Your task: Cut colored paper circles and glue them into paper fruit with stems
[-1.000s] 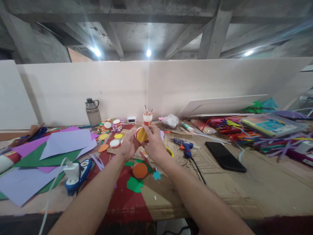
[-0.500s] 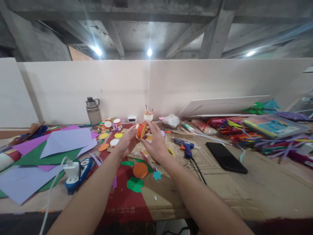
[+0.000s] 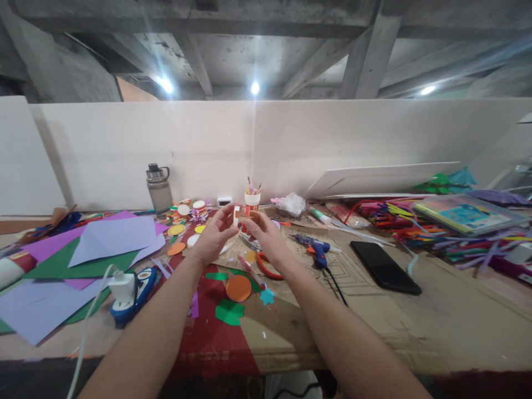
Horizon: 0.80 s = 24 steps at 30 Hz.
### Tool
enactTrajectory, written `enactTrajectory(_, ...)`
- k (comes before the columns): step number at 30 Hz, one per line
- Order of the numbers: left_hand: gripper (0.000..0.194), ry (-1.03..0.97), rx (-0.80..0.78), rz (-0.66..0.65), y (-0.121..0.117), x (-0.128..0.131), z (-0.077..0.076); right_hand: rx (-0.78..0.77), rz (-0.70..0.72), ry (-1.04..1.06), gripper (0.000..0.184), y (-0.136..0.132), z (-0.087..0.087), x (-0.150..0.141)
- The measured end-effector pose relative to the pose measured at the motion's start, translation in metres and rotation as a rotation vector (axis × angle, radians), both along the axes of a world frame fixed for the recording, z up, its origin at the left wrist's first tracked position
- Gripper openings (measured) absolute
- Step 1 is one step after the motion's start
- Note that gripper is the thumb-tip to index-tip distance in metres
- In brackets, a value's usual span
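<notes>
Both my hands are raised over the middle of the cardboard-covered table (image 3: pixel 374 327). Between them is a small paper disc (image 3: pixel 236 215), white and orange, turned edge-on to me. My left hand (image 3: pixel 216 235) pinches it between thumb and fingers from the left. My right hand (image 3: pixel 266 235) has its fingertips curled together against the disc's right side. Below the hands lie an orange paper circle (image 3: pixel 238 288), green cut-outs (image 3: pixel 228 312) and red-handled scissors (image 3: pixel 268 267).
Coloured paper sheets (image 3: pixel 83 249) cover the left, with a white charger (image 3: pixel 122 288) on a blue punch (image 3: pixel 139 288). Behind stand a water bottle (image 3: pixel 158 188), stacked paper discs (image 3: pixel 187 216) and a pencil cup (image 3: pixel 251 199). A blue glue gun (image 3: pixel 316 252), black phone (image 3: pixel 384 266) and pipe cleaners (image 3: pixel 394 219) lie right.
The disc has turned from facing me to edge-on. My right hand opened off it, then closed its fingertips on it again, uncovering the red-handled scissors. Both hands rose slightly.
</notes>
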<state>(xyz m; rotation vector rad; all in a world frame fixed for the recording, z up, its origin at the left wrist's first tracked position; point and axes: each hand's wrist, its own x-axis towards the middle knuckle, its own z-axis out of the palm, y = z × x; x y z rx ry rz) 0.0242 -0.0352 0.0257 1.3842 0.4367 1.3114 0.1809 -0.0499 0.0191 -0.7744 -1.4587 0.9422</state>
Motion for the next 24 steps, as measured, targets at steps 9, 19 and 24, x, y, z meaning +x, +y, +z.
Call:
enactTrajectory(9,0.062,0.090,0.090,-0.065,-0.0019,0.0016,0.0007,-0.019,0.007,-0.056,0.041,0.0000,-0.0007,0.0001)
enactTrajectory(19,0.063,0.082,0.101,-0.092,0.0004,0.0029,0.0002,0.025,-0.032,-0.039,0.037,0.0008,-0.0026,-0.0030)
enactTrajectory(24,0.062,0.059,0.086,-0.073,-0.0027,0.0037,0.0018,-0.005,0.006,-0.029,0.038,0.0016,-0.0013,-0.0012)
